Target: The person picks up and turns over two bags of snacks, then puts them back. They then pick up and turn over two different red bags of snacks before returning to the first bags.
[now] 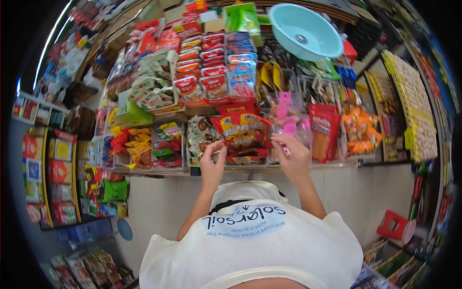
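Note:
Both hands are at a clear bin of red snack packets in the middle of the front row. My left hand (pixel 213 156) is closed, thumb and fingers pinched at the lower left edge of a red snack packet (pixel 244 127). Across from it, my right hand (pixel 292 153) pinches at the packet's right edge, its fingertips partly hidden. The packet tilts up over more red packets (pixel 245 159) in the bin. White patterned packets (pixel 202 132) lie left of my left hand. Pink tags (pixel 288 120) show in a bin just beyond my right hand.
Stacked red and blue snack boxes (pixel 214 72) rise behind. A light blue basin (pixel 308 33) sits at the back right. Egg trays (pixel 411 106) stand on the right, with orange packets (pixel 361 127) nearer. A red stool (pixel 395 226) is on the floor; shelves (pixel 48 168) line the left.

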A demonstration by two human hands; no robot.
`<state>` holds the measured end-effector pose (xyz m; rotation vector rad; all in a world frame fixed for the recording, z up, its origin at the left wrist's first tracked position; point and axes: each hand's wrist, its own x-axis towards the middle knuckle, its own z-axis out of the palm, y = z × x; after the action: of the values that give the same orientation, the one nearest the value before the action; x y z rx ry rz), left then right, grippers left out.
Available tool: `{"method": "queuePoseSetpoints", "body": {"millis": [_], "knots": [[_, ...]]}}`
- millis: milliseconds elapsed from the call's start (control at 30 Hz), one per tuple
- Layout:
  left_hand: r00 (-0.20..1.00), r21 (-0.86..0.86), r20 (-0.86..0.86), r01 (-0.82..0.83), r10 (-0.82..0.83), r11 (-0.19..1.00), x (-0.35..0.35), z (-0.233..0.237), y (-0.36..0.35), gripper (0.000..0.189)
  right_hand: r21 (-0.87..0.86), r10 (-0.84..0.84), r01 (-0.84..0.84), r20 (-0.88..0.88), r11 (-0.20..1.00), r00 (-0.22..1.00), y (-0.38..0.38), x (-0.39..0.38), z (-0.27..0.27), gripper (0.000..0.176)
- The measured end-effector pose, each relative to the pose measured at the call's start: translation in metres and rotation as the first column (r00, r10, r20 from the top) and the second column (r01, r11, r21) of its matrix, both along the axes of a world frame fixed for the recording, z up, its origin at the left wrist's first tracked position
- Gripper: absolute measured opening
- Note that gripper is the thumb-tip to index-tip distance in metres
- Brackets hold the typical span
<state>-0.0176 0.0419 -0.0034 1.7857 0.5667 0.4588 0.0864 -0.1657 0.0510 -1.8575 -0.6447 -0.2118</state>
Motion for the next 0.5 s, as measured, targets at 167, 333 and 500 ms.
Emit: {"method": "queuePoseSetpoints", "body": {"millis": [167,333,500], "knots": [[0.997,0.056,0.014,0.078,-0.079,0.995,-0.015,-0.002,0.001,0.027,0.011,-0.124,0.124,0.003,0.992,0.992,-0.006,-0.057,-0.011,0.013],[0.991,0.123,0.019,0.126,-0.13,0.984,-0.048,-0.013,0.001,0.03,-0.062,-0.163,0.155,-0.167,0.986,0.972,-0.015,-0.124,-0.017,0.013],[0.984,0.134,0.034,0.168,-0.174,0.977,-0.077,-0.036,-0.015,0.036,-0.398,-0.103,0.086,-0.021,0.913,0.994,-0.031,-0.182,-0.032,0.012]]}}
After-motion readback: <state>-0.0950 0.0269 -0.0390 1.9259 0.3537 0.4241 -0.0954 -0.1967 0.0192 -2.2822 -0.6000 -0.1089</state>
